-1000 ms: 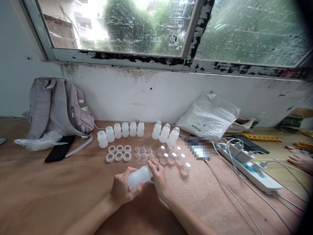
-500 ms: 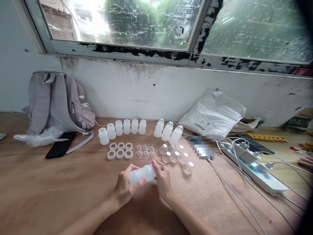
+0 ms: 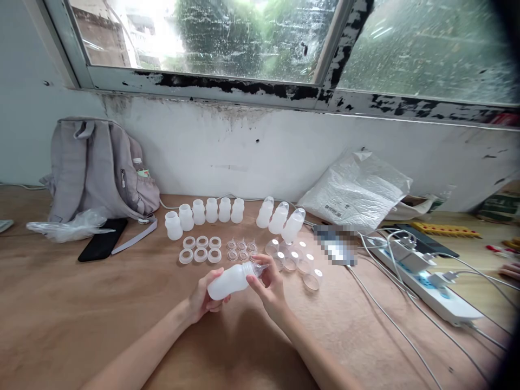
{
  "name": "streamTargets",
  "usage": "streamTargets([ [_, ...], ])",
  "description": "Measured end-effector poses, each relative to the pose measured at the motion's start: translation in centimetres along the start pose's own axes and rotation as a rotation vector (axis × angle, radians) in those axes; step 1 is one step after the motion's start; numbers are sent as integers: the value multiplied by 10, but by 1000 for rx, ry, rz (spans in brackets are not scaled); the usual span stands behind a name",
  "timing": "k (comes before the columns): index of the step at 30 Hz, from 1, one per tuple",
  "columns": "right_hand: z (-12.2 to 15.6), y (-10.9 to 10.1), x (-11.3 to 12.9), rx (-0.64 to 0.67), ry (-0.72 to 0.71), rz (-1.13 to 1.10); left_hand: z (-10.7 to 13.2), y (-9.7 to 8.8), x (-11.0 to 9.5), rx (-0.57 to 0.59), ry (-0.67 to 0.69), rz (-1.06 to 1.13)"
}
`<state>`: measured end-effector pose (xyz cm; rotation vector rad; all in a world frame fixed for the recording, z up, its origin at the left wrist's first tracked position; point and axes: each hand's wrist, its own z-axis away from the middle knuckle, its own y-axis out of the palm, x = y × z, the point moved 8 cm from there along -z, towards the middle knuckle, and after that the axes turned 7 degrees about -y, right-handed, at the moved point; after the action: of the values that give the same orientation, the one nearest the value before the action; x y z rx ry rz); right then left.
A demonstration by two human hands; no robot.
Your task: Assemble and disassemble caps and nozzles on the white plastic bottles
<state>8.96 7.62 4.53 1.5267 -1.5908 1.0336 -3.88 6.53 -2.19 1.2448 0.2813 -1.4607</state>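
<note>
My left hand (image 3: 202, 299) is wrapped round the base of a white translucent bottle (image 3: 228, 281), tilted with its neck up to the right. My right hand (image 3: 270, 287) pinches a clear nipple and ring (image 3: 258, 268) at the bottle's neck. Behind them on the wooden table (image 3: 81, 303) stand a row of open white bottles (image 3: 203, 214), three capped bottles (image 3: 279, 219), white rings (image 3: 200, 249), small clear nipples (image 3: 241, 249) and clear caps (image 3: 296, 264).
A grey backpack (image 3: 97, 170), a black phone (image 3: 101, 246) and a crumpled plastic bag (image 3: 67, 228) lie at the left. A white plastic package (image 3: 357, 195), a power strip (image 3: 430, 284) with cables and another person's fingers (image 3: 511, 270) are at the right.
The bottle has tilted, its neck now raised to the right. My left hand has slid down to the bottle's base. My right hand stays at the neck.
</note>
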Motion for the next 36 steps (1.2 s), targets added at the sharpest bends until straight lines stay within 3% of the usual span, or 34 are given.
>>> streamTargets([
  [4,-3,-9,-6,-45,41,-53,11,-15,-27,-149,278,-202],
  [7,-5,-14,-12,-75,109,-73,20,-21,-41,-237,385,-354],
  [17,-5,-8,-29,-24,232,-129,36,-15,-57,-409,476,-736],
  [25,-1,-1,-41,30,359,-185,35,-20,-57,-460,533,-774],
  [36,-7,-10,-36,34,271,-253,30,-17,-51,-444,491,-758],
])
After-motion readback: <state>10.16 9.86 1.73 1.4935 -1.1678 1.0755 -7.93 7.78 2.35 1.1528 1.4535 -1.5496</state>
